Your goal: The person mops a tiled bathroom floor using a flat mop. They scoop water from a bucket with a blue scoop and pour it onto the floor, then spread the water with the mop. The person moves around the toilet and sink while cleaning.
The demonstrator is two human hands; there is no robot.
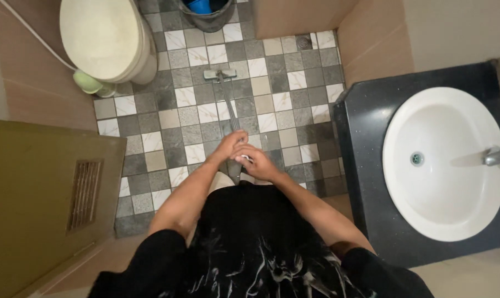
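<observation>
Item: floor mop (pixel 228 99), in your grip.

Relation to the hands: the mop ran straight away from you across the tiled floor (pixel 294 110). Its long axis lay along the metal handle, from your hands out to the head near the far wall. Your left hand (pixel 229 144) sat higher on the shaft and further out; your right hand (pixel 255 163) sat just behind it, close to your body. The two hands touched or nearly touched.

State of the hands: your left hand was curled round the shaft, fingers pressed together. Your right hand was closed over the near end of the shaft; how tight that grip was could not be told, since the fingers hid it.

Location: the mop head rested flat on the tiles near the far edge of the floor, between the toilet (pixel 106 38) on the left and the bare wall corner on the right, and just short of the dark bucket (pixel 208 14) at the far edge.

Appearance: a thin, straight, grey metal handle; a small flat rectangular head, grey, set crosswise to the handle. The lower shaft was hidden behind your hands.

Surroundings: a white basin (pixel 443 160) set in a black counter (pixel 360 143) stood on your right, with a metal tap (pixel 495 156) at its right rim. An olive door with a vent (pixel 51 204) stood on your left.
</observation>
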